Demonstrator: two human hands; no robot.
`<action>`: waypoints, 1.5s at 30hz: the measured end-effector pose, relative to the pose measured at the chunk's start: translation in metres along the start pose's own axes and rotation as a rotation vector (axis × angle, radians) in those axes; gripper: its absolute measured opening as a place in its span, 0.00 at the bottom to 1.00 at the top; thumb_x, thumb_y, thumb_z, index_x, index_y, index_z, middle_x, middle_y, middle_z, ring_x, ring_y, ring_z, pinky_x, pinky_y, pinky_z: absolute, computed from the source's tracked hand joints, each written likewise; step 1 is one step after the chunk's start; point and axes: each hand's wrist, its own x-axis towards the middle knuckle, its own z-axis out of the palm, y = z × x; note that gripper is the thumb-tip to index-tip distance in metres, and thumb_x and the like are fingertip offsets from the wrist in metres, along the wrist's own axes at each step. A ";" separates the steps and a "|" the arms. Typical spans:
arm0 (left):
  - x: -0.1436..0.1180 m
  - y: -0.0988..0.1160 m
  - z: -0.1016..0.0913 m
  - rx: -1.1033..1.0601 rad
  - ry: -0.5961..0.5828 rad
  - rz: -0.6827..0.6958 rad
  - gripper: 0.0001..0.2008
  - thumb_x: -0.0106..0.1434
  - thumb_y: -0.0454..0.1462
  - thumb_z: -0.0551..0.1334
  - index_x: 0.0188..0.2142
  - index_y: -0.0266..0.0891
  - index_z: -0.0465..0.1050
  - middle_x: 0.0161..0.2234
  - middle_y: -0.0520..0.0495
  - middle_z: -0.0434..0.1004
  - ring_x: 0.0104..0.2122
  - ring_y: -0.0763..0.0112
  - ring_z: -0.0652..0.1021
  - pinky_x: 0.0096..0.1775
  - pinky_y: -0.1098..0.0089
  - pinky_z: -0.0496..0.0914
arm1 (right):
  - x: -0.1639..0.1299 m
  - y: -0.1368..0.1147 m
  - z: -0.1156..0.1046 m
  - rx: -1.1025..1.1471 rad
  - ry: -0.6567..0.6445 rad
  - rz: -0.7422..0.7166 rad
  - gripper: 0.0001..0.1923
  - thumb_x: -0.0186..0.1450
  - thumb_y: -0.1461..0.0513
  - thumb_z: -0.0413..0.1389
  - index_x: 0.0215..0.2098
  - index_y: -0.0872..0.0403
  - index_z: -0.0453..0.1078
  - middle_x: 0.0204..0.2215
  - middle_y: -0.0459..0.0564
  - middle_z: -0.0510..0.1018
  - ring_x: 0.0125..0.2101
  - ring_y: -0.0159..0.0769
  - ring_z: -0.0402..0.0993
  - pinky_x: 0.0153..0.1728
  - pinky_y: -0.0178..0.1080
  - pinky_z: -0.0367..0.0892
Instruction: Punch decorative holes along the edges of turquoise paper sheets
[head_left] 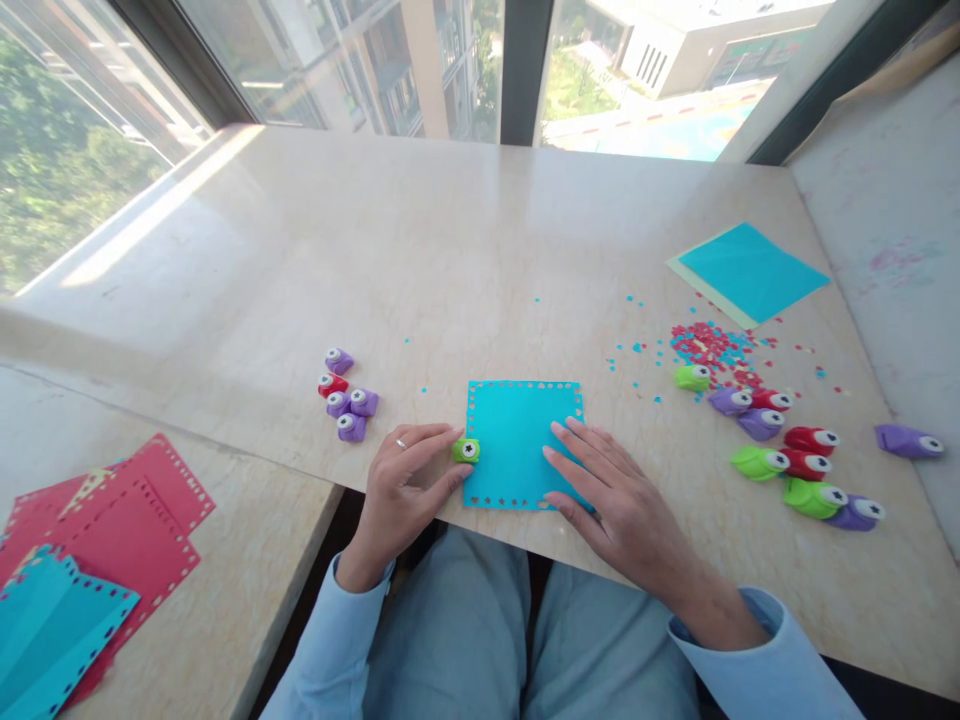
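A square blue sheet of paper (pixel 514 440) lies flat near the counter's front edge. Small holes run along its top and bottom edges, and more show on both sides. My left hand (pixel 412 475) has its thumb and fingers closed around a green craft punch (pixel 466 450), which sits at the sheet's left edge. Spread flat, my right hand (pixel 615 490) rests on the right part of the sheet, fingers pointing up and left. It covers the sheet's lower right corner.
Several purple and red punches (pixel 351 403) cluster on the left. More punches (pixel 806 465) lie right, below scattered paper confetti (pixel 709 345). Uncut blue and pale sheets (pixel 750 270) lie far right. Hole-edged red sheets (pixel 142 530) and blue sheets (pixel 67 620) overlap at lower left.
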 end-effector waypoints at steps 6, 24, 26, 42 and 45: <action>-0.003 0.001 -0.003 -0.252 0.046 -0.153 0.20 0.62 0.40 0.67 0.54 0.44 0.72 0.51 0.43 0.75 0.42 0.67 0.77 0.47 0.63 0.73 | -0.003 0.000 -0.006 0.072 0.287 0.199 0.19 0.70 0.63 0.52 0.59 0.49 0.66 0.52 0.56 0.77 0.54 0.45 0.73 0.55 0.53 0.69; 0.057 0.016 -0.040 -0.309 -0.520 -0.749 0.20 0.55 0.48 0.64 0.19 0.40 0.58 0.15 0.56 0.59 0.13 0.81 0.58 0.17 0.75 0.48 | -0.004 0.004 0.000 0.120 0.388 0.358 0.10 0.69 0.61 0.51 0.45 0.53 0.72 0.40 0.55 0.80 0.42 0.44 0.76 0.45 0.49 0.73; 0.060 0.017 -0.041 -0.323 -0.583 -0.712 0.20 0.55 0.50 0.65 0.21 0.40 0.60 0.17 0.55 0.62 0.14 0.80 0.60 0.17 0.75 0.51 | -0.004 0.004 0.001 0.118 0.390 0.350 0.11 0.69 0.62 0.51 0.45 0.53 0.72 0.40 0.55 0.80 0.42 0.44 0.76 0.45 0.49 0.72; 0.058 0.009 -0.025 -0.349 -0.529 -0.541 0.24 0.52 0.52 0.68 0.20 0.41 0.57 0.12 0.60 0.57 0.12 0.81 0.58 0.15 0.76 0.47 | -0.005 0.006 0.003 0.107 0.368 0.314 0.13 0.67 0.63 0.49 0.45 0.53 0.74 0.40 0.56 0.80 0.43 0.46 0.75 0.46 0.52 0.71; 0.060 0.007 -0.024 -0.343 -0.567 -0.540 0.25 0.51 0.52 0.70 0.21 0.41 0.57 0.12 0.60 0.57 0.12 0.81 0.58 0.15 0.77 0.49 | -0.005 0.007 0.003 0.106 0.364 0.316 0.13 0.66 0.63 0.49 0.44 0.54 0.73 0.40 0.56 0.80 0.43 0.46 0.75 0.47 0.51 0.71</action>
